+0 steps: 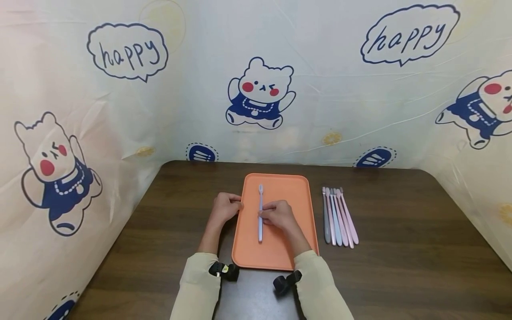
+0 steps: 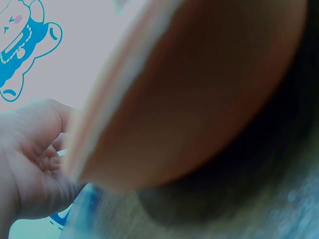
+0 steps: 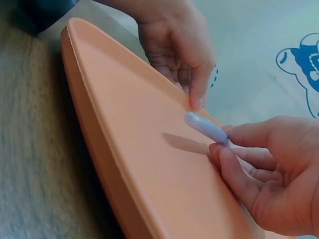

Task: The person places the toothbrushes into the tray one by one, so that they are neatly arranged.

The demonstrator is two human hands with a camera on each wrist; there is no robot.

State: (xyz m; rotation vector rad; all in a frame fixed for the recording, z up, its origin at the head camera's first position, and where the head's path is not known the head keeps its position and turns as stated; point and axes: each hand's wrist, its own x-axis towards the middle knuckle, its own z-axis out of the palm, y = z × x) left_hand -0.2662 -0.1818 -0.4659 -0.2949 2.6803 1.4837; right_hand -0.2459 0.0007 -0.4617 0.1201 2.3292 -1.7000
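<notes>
Slim pale-blue toothbrush (image 1: 260, 233) pinched above an orange, round-cornered tray (image 1: 256, 258)
The right hand (image 1: 278, 214) pinches its handle left of the tray's middle, head toward the far edge; the left hand (image 1: 225, 208) grips the left edge. A light pinch and steady tray should help set it straight.

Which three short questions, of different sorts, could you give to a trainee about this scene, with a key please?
1. Which hand pinches a toothbrush over the tray?
2. True or false: the bunch of toothbrushes lies to the right of the tray.
3. What does the left hand touch? A) the bunch of toothbrushes; B) the tray; C) the pinched toothbrush.

Key: 1. The right hand. 2. True. 3. B.
</notes>
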